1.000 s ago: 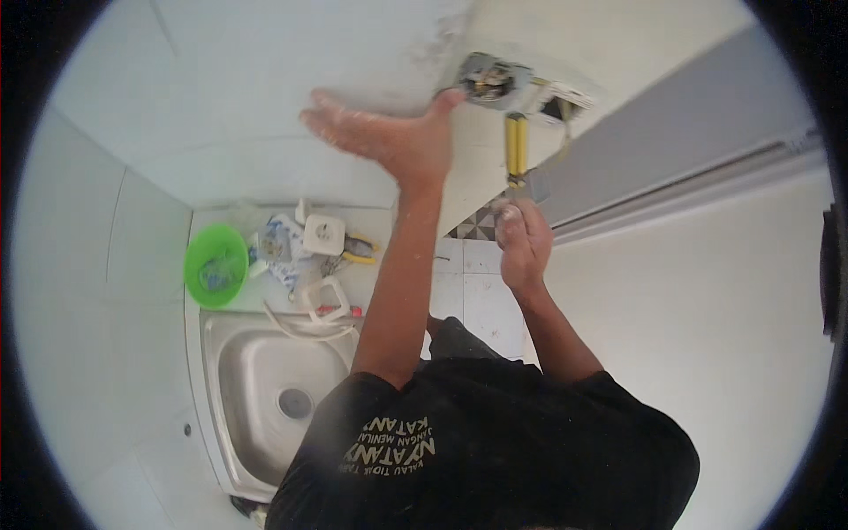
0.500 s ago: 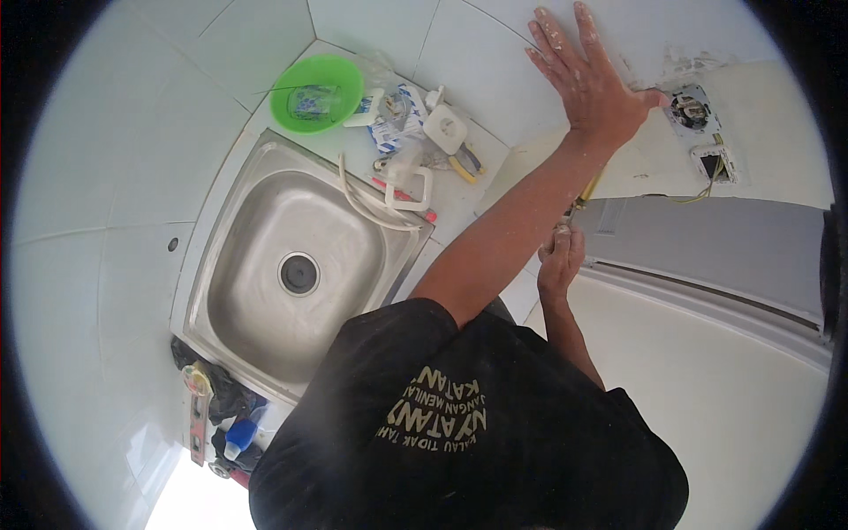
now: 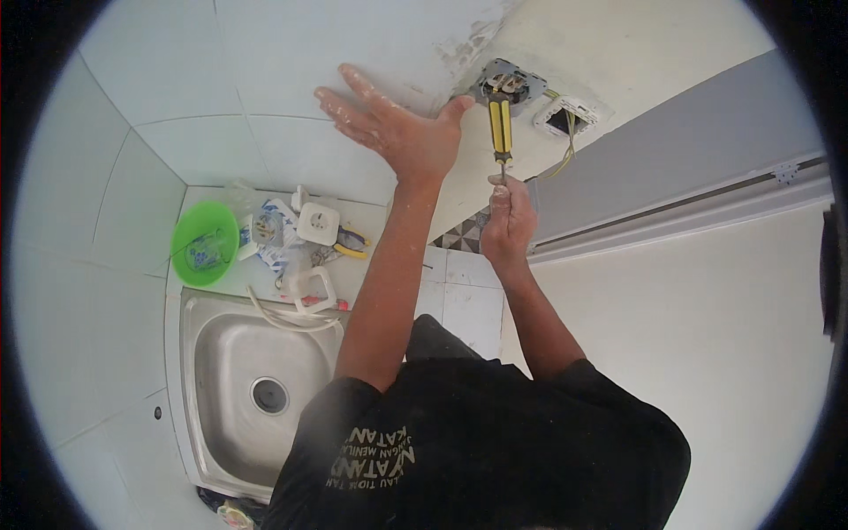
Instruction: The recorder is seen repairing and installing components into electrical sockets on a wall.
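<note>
We see the right hand [image 3: 510,228] closed around the metal shaft of a yellow-black screwdriver [image 3: 501,132]. Its handle now overlaps the opened wall socket [image 3: 521,81]; one second ago it appeared apart. Contact we cannot tell. The left hand [image 3: 411,141] is spread, thumb at the socket's edge. Farther, we notice the sink [image 3: 221,371].
</note>
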